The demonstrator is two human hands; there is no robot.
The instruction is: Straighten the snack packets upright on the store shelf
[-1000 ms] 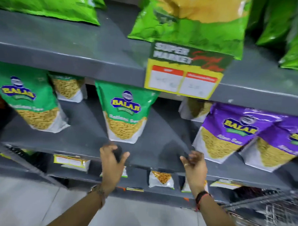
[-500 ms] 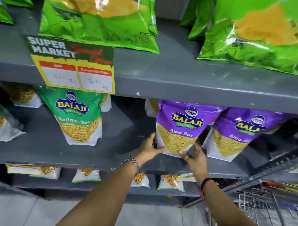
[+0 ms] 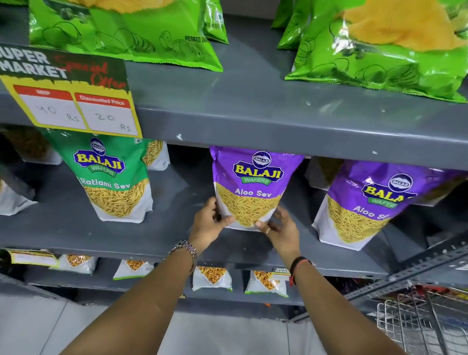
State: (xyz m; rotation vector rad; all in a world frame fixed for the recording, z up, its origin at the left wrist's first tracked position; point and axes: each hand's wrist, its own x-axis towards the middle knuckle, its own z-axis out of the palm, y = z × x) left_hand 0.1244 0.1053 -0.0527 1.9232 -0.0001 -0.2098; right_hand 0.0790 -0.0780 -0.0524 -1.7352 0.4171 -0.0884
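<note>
The purple Aloo Sev packet (image 3: pixel 249 188) stands upright on the grey middle shelf (image 3: pixel 171 236), its top edge hidden behind the lip of the shelf above. The left hand (image 3: pixel 208 224) grips its lower left corner, thumb across the front and fingers wrapped behind. The right hand (image 3: pixel 280 230) grips the lower right corner the same way (a ring shows on one finger). The packet's clear lower window shows thin yellow sev strands filling it.

Just to the right, a second Aloo Sev packet (image 3: pixel 371 207) stands on the same shelf, tilted with its top leaning right; it holds the same strands. To the left, well apart, a green Ratlami Sev packet (image 3: pixel 114 180) stands nearly upright, with darker yellow strands visible in its window.

The upper shelf (image 3: pixel 257 111) carries green potato wafer bags (image 3: pixel 121 24) lying on their backs. A Super Market price tag (image 3: pixel 67 92) hangs from that shelf's front edge. A wire shopping trolley (image 3: pixel 422 333) sits at lower right.
</note>
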